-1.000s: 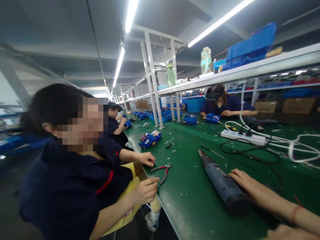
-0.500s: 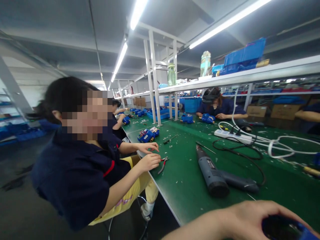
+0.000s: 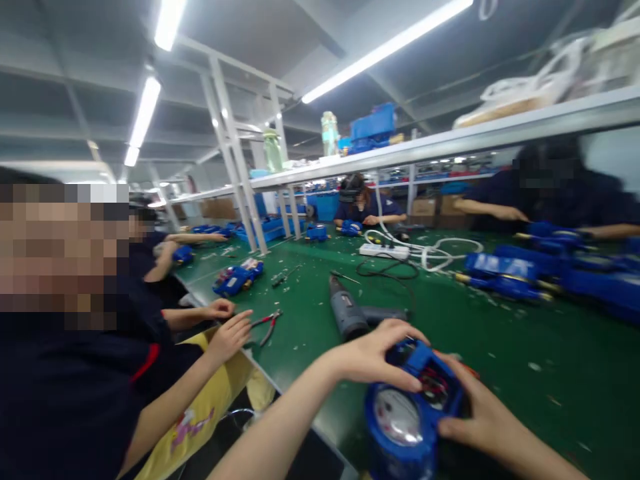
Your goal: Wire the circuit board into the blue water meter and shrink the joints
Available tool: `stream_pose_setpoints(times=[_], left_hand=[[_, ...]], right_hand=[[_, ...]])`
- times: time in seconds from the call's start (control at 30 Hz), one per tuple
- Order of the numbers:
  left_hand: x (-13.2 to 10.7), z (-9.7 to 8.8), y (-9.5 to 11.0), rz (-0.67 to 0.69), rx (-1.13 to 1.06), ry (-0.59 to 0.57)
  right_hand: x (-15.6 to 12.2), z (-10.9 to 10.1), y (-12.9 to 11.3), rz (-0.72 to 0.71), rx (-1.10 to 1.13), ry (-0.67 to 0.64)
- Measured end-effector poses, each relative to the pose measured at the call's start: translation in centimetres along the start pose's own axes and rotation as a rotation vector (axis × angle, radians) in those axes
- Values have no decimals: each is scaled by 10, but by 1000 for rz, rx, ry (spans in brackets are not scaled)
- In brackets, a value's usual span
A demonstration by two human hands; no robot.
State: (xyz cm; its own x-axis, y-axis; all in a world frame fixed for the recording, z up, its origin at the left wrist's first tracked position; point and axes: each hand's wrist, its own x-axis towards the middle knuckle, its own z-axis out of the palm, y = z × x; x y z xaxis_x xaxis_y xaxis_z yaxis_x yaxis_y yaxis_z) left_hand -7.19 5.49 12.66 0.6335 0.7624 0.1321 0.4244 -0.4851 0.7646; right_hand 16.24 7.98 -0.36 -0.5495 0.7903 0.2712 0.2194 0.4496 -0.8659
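Note:
A blue water meter is held between my two hands near the front edge of the bench. It has a round glass-covered dial and an open compartment with red wires inside. My left hand grips it from the left and top, thumb across the compartment's edge. On the opposite side, my right hand clasps the compartment, thumb on the near wall. Just beyond my left hand lies a grey heat gun. An orange thing shows partly behind the meter.
On the left a co-worker's hands rest near red-handled cutters. Several blue meters are at the right. A power strip with white cable, a screwdriver and scraps lie on the green bench. A shelf spans above.
My view has swung right. The water meter has come from the lower right edge into fuller view, and my right hand now shows on it too. The left hand still holds it.

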Motion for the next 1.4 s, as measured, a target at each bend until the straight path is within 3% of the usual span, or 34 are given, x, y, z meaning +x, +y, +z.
stream_pose_setpoints(times=[0.1, 0.23, 0.37, 0.47, 0.67, 0.97, 1.1, 1.27, 1.4], left_hand=[[2, -2, 11, -59, -18, -8], [9, -3, 20, -164, 5, 11], [17, 0, 20, -244, 46, -4], [18, 2, 18, -299, -43, 12], [9, 7, 16, -380, -232, 129], [4, 16, 8, -398, -260, 262], [8, 11, 9, -474, -214, 211], [7, 8, 12, -458, -197, 138], [1, 21, 11, -461, -339, 316]], right_hand=[[3, 8, -32, 44, 176, 30], [4, 10, -47, 58, 224, 77], [-3, 11, -49, 67, 182, 79], [-4, 12, -52, 104, 173, 100], [-4, 14, -58, 112, 201, 139], [-7, 17, -57, 96, 221, 163], [-7, 17, -56, 73, 211, 156], [-7, 16, -55, 76, 185, 157], [-8, 17, -58, 90, 172, 170]])
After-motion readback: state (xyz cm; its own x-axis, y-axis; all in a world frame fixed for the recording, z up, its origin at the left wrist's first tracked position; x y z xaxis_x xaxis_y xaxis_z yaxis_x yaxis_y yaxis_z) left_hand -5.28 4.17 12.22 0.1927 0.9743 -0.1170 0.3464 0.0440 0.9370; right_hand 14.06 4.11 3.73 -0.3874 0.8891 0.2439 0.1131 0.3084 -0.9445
